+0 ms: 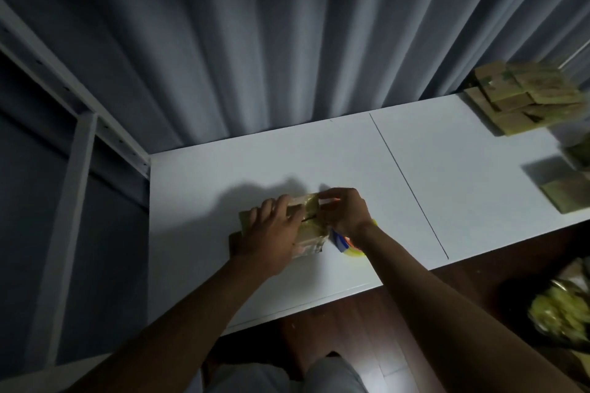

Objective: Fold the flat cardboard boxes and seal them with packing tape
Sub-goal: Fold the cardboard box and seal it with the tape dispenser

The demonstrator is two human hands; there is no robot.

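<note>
Small cardboard box sits mid-desk. Left hand rests on its top, fingers flat, likely steadying it. Right hand pinches a tape strip at the far edge (dispenser parked beside), probably sealing the seam.

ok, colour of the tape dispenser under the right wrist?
Yellow with blue and orange parts, tape dispenser, head view.
</note>
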